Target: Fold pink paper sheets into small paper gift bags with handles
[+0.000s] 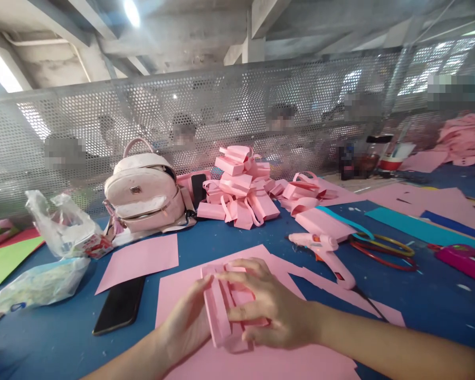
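Note:
A small pink folded-paper box [218,315] is between my hands, just above large pink sheets [296,364]. My left hand [184,321] grips its left side, the thumb along the upper edge. Across its top and right side bend the fingers of my right hand [279,309], pressing on the folds; they cover much of the box. To the right, a pink glue gun [326,250] lies on its side with its cord trailing toward me. Beyond my hands is a heap of similar pink pieces with strap handles [241,187].
On the blue table [63,348] are a black phone [121,306], partly under a pink sheet [146,258], a pale backpack [142,184] and plastic bags [43,282]. Coloured strips [427,229] and a magenta tool [465,261] lie right. A perforated metal screen [221,100] stands behind, with people beyond.

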Demonstrator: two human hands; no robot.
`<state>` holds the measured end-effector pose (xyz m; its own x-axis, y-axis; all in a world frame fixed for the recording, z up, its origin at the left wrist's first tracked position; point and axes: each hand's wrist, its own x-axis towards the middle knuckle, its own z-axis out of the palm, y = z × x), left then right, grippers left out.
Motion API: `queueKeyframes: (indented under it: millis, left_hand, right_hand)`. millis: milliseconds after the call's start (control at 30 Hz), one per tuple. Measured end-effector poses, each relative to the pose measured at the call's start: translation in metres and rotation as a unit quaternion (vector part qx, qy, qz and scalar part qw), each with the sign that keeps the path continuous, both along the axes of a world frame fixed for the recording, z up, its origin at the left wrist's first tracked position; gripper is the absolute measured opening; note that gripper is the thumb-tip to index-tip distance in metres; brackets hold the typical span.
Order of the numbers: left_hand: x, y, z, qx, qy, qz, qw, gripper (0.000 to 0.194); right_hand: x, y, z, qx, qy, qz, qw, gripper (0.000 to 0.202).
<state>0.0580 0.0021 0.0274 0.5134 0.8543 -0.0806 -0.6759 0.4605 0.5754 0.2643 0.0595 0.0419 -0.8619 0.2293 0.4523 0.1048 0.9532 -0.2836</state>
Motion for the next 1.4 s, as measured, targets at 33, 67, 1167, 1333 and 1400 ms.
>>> queueKeyframes:
  millis: [33, 67, 1167, 1333, 1400]
  left_hand:
    - [0.0, 0.001, 0.0, -0.004, 0.002, -0.006, 1.0, 0.039]
    - [0.0, 0.002, 0.0, -0.007, 0.002, -0.012, 1.0, 0.04]
    - [0.007, 0.01, -0.006, -0.018, -0.08, -0.051, 0.995, 0.061]
    - [0.005, 0.005, -0.004, -0.002, -0.062, -0.032, 0.998, 0.047]
    - [0.005, 0.004, -0.003, 0.007, -0.044, -0.015, 0.999, 0.042]
  right_hand:
    - [-0.001, 0.0, 0.0, 0.006, -0.001, -0.001, 1.0, 0.032]
    - [-0.001, -0.001, -0.001, 0.009, 0.002, -0.006, 1.0, 0.029]
    - [-0.01, -0.004, -0.015, -0.065, 0.174, -0.078, 0.979, 0.013]
    - [-0.007, -0.004, -0.016, -0.059, 0.175, -0.088, 0.979, 0.009]
    - [-0.005, -0.003, -0.015, -0.048, 0.151, -0.095, 0.983, 0.009]
